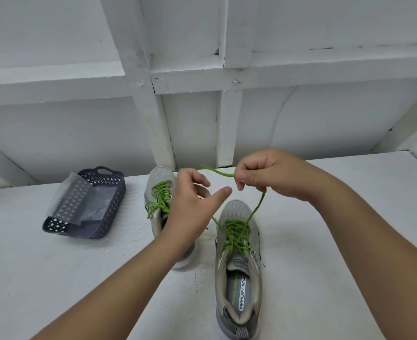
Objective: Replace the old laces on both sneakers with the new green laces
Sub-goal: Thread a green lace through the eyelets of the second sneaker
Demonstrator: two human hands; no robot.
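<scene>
Two grey sneakers stand on the white table, both threaded with green laces. The right sneaker is nearer me, its opening toward me. My right hand pinches one green lace end that rises from this shoe and loops over to the left above the hand. My left hand hovers above the left sneaker, fingers curled and thumb stretched toward the right hand; the other lace end runs up to it, but whether it holds the lace is hidden. The left sneaker is partly covered by my left wrist.
A dark perforated plastic basket sits at the left of the table with clear plastic wrapping lying in and over it. White wooden framing and wall boards rise right behind the table's far edge.
</scene>
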